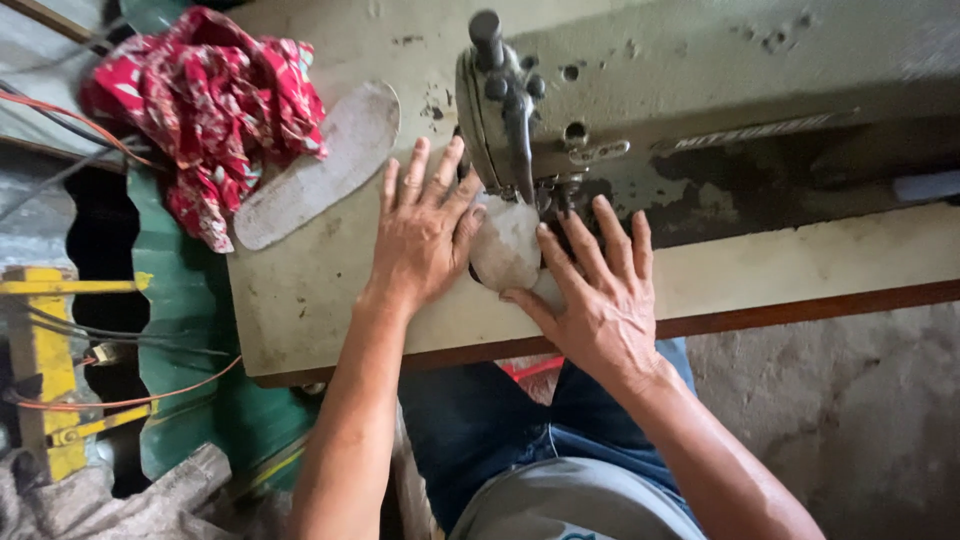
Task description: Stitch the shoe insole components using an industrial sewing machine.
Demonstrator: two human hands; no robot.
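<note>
Your hands lie flat, fingers spread, on the desk (300, 300): left hand (422, 235) and right hand (598, 300) press either side of a grey insole piece (505, 245) beneath the sewing machine (700, 90) needle, gripping nothing.

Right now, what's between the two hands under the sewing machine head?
Head view: a pale grey insole-shaped piece lies between the left hand and right hand, both pressing flat on it.
</note>
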